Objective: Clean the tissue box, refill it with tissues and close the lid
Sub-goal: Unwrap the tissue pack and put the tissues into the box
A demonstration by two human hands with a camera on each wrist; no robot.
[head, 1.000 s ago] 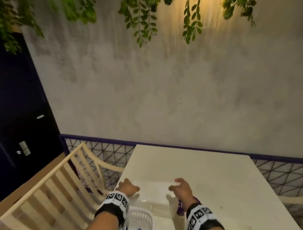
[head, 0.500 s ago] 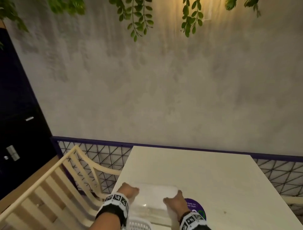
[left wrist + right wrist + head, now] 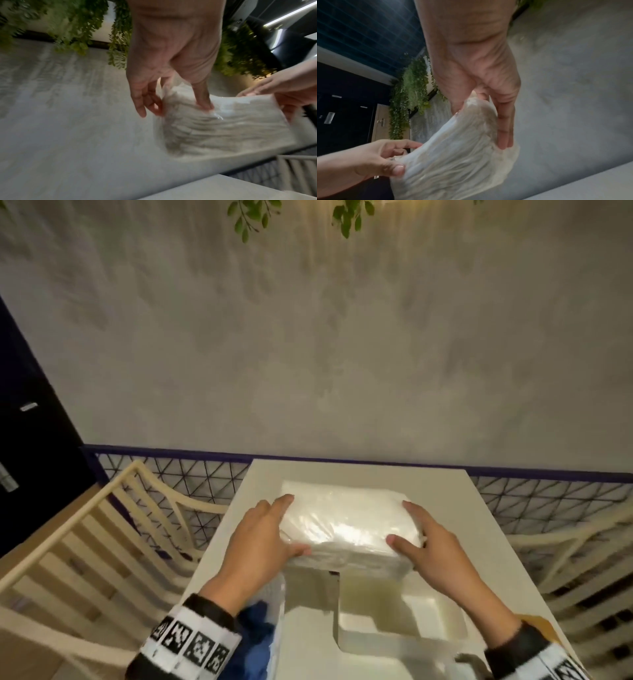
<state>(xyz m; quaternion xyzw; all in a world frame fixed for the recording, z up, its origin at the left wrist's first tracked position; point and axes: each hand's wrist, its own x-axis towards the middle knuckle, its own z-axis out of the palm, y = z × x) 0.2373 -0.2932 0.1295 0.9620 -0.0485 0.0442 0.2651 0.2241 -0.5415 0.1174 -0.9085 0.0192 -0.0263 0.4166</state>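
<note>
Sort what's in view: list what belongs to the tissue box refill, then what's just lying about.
Part of the job:
wrapped tissue pack, held by left hand and right hand
open tissue box

Lying about:
blue cloth
white basket
chair
table

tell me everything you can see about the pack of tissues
The pack of tissues is a white rectangular block sealed in clear, glossy, wrinkled plastic wrap; the stacked tissue edges show through its sides. It lies roughly level, held above the white table, just beyond the open tissue box. The left hand grips its left end and the right hand its right end, thumbs on top. The wrap looks unopened.
</note>
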